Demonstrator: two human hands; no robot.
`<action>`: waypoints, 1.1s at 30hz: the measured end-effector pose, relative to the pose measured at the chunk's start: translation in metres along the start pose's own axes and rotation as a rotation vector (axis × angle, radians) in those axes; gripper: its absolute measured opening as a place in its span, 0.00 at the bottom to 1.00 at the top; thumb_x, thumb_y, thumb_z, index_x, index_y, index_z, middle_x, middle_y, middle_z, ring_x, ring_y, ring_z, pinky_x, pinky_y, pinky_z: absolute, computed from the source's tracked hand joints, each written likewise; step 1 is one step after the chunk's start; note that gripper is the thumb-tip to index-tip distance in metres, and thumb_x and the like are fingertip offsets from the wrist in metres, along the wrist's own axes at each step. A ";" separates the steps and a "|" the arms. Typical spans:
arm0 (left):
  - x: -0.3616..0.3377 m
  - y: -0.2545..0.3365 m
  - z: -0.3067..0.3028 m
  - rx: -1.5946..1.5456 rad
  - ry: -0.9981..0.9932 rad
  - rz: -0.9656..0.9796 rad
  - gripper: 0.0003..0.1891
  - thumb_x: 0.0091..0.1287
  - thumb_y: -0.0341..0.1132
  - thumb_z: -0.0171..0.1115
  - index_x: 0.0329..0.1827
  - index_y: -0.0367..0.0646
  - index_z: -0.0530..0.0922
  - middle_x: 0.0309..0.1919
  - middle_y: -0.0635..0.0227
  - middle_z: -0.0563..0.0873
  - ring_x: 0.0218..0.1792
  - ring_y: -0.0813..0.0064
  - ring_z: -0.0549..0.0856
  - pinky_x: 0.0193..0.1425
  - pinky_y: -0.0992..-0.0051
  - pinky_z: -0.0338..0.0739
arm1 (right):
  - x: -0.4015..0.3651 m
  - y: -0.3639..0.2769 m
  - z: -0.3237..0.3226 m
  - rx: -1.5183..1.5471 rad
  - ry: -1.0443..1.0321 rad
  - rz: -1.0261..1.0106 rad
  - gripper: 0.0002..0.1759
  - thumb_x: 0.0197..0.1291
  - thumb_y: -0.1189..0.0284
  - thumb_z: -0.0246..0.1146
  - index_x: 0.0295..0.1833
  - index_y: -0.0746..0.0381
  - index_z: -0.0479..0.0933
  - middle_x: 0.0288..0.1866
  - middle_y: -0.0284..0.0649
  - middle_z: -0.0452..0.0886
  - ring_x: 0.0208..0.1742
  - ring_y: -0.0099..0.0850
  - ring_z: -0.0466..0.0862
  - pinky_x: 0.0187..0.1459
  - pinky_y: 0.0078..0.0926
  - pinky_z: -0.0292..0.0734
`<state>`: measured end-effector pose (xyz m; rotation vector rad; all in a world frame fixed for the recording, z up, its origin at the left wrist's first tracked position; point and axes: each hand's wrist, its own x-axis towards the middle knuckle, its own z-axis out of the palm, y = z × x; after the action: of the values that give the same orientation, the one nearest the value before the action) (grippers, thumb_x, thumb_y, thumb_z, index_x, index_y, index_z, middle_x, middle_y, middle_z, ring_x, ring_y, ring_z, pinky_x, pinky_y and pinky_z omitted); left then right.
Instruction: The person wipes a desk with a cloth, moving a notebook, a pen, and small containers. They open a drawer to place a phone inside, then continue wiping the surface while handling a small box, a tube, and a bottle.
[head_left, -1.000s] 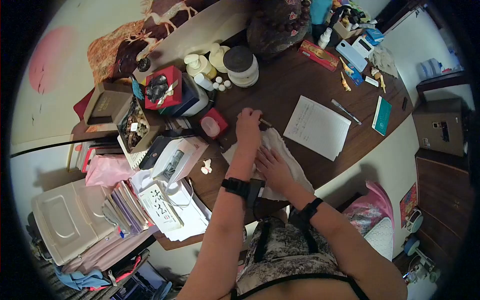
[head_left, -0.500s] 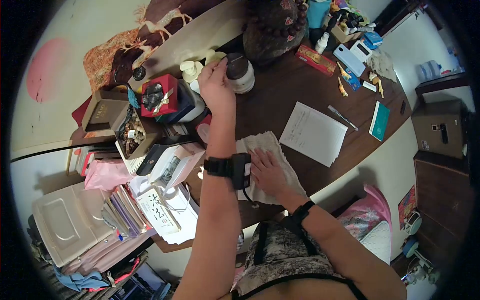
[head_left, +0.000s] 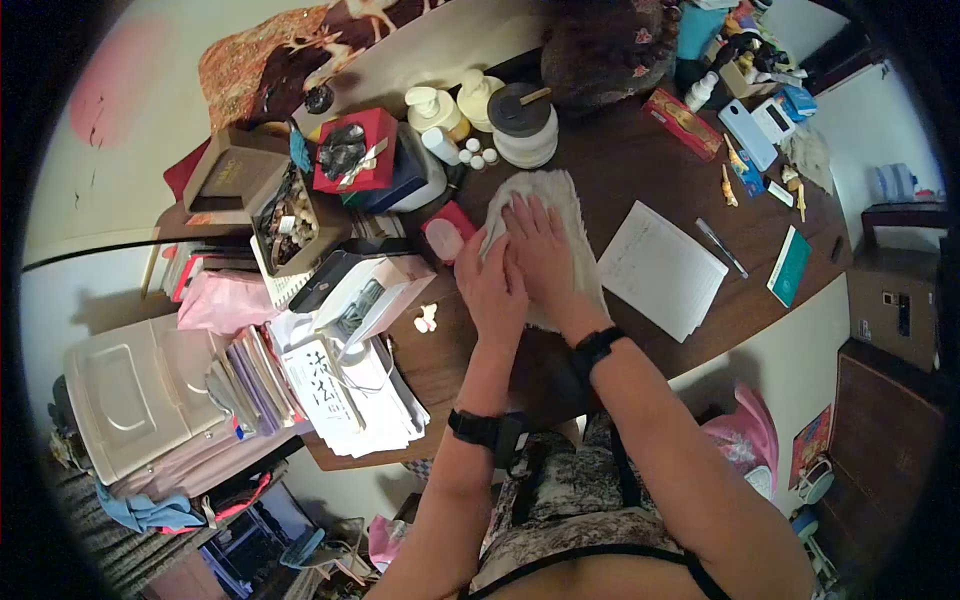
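Note:
A pale cloth [head_left: 572,215] lies on the brown desk in the middle of the view. My right hand [head_left: 540,258] rests flat on it with the fingers stretched out. Beside it, my left hand [head_left: 492,290] is at the cloth's left edge, its fingers extended and touching or nearly touching my right hand. Just left of my left fingertips is a red box with a round pale top [head_left: 445,238]. Behind the cloth stands a jar with a dark lid [head_left: 524,125].
Cream pump bottles [head_left: 436,108] and small white bottles [head_left: 478,152] stand left of the jar. Written paper [head_left: 664,270], a pen [head_left: 722,248] and a green booklet [head_left: 790,266] lie to the right. A red gift box [head_left: 356,150], an open trinket box [head_left: 290,225] and books [head_left: 322,395] crowd the left side.
My left hand has left the jar at the back and come down to the cloth beside my right hand. The cloth and my right hand have shifted farther back on the desk.

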<state>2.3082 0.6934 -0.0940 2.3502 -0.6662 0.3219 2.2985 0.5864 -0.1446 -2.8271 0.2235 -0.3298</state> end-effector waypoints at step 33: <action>0.117 0.021 0.012 -0.433 0.096 -0.021 0.31 0.60 0.22 0.64 0.68 0.32 0.65 0.60 0.49 0.75 0.61 0.59 0.76 0.66 0.68 0.69 | -0.108 -0.012 -0.021 0.114 -0.289 -0.143 0.32 0.62 0.63 0.56 0.71 0.60 0.65 0.77 0.40 0.58 0.79 0.39 0.54 0.76 0.48 0.47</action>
<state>2.3959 0.6282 -0.0457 1.9159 -0.5973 0.2498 2.1911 0.6121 -0.1431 -2.7397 -0.0575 0.0377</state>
